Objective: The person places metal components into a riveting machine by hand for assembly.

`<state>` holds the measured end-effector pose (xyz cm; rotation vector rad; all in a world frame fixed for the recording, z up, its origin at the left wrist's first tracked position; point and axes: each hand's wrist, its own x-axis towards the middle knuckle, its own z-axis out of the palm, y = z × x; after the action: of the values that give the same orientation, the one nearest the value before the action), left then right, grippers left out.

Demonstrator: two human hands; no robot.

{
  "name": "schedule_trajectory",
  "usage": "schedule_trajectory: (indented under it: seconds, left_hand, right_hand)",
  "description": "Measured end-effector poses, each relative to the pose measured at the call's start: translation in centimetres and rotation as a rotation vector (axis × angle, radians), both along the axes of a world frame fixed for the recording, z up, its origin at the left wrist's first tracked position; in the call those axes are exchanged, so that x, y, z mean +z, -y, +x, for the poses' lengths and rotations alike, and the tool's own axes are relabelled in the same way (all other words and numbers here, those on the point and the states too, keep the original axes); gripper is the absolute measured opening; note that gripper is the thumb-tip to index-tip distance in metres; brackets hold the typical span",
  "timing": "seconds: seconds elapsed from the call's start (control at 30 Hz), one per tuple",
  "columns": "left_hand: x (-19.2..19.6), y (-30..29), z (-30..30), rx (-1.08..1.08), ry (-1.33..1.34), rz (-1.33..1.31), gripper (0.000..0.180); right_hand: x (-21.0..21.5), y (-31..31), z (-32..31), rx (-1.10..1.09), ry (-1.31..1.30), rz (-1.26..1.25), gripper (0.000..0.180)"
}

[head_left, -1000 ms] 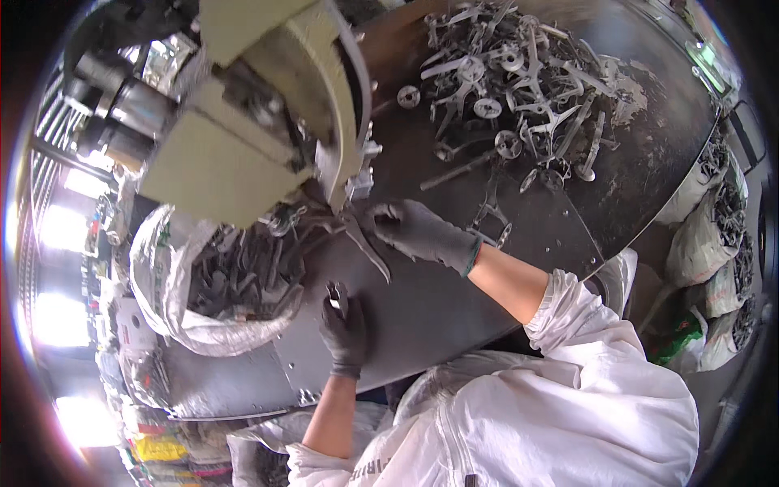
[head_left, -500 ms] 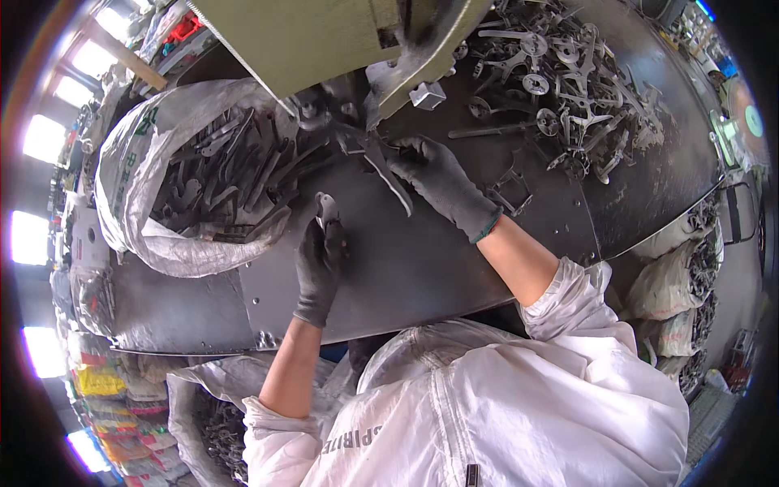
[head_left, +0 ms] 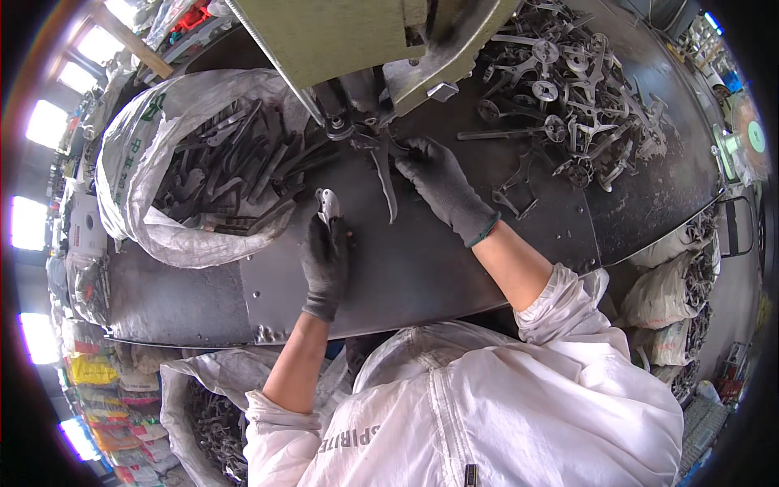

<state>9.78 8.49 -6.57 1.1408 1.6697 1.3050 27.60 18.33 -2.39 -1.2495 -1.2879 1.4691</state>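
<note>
Left hand (head_left: 325, 264) — gripping small silver metal piece (head_left: 328, 204). Right hand (head_left: 442, 187) — curled at curved dark lever (head_left: 385, 185) under olive machine (head_left: 333, 40); cannot tell grip.

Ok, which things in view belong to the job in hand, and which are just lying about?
In the job:
Small metal part, in the left hand
Curved metal piece, by the right hand
Olive machine next to it
Probably the open white sack and the heap of metal parts

Apparently just lying about:
Filled sacks at far right
Yellow bundle at lower left
</note>
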Motion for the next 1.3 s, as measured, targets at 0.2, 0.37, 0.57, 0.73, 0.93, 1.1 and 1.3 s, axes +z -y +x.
schedule_trajectory:
  seconds: [0.2,0.37,0.57,0.73,0.93,1.1,1.3]
  left_hand:
    - [0.8,0.3,0.1,-0.046,-0.032,0.053,0.016]
    - [0.8,0.5,-0.1,-0.045,0.031,0.02,0.015]
    - [0.1,-0.2,-1.1,-0.077,0.146,0.065,0.016]
    - [5.4,-1.5,-1.2,-0.262,0.059,0.112,0.023]
    - [10.4,-3.0,2.5,-0.516,0.161,0.075,0.037]
    - [-1.0,-3.8,-2.7,-0.54,-0.39,0.15,0.032]
    - [0.8,-3.5,-1.1,-0.349,0.151,-0.035,0.03]
  right_hand:
    - [2.7,0.5,-0.2,0.017,-0.041,0.009,0.02]
    - [2.7,1.1,0.8,0.104,-0.12,-0.1,0.018]
    - [1.3,0.8,0.9,0.089,-0.122,-0.184,0.016]
    - [-0.5,0.4,0.6,0.032,-0.206,0.006,0.018]
    - [0.9,1.2,-0.4,-0.036,-0.199,-0.027,0.019]
    - [3.8,-0.2,9.7,0.447,1.193,0.876,0.041]
    - [2.5,-3.0,15.7,0.514,1.33,0.98,0.035]
